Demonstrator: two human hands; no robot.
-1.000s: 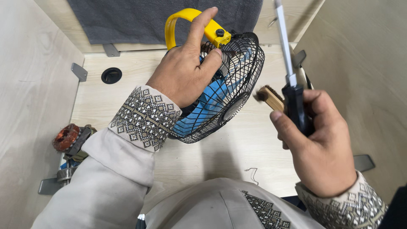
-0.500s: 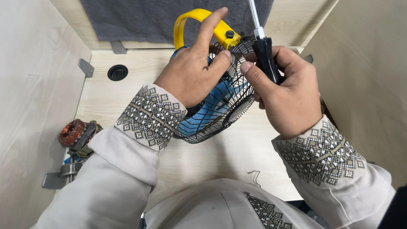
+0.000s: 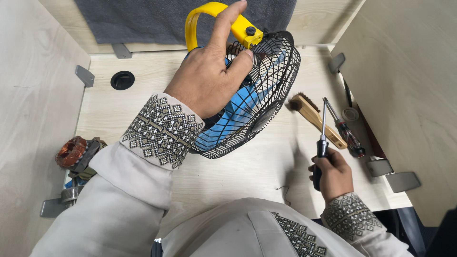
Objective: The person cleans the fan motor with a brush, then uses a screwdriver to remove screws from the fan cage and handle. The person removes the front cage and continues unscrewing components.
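Head view shows the left hand [image 3: 207, 78] gripping the fan [image 3: 247, 102] by its cage at 12 o'clock on the table [image 3: 247, 171]. At 4 o'clock the right hand [image 3: 333, 173] is closed around a screwdriver [image 3: 321, 147], beside a brush [image 3: 316, 119].

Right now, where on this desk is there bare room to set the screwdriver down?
Bare wood lies between the fan and the person's lap, left of the right hand holding a black-handled screwdriver. More lies around the cable hole at far left. It is crowded at right with the brush and red-handled screwdriver, and at near left by the motor coil.
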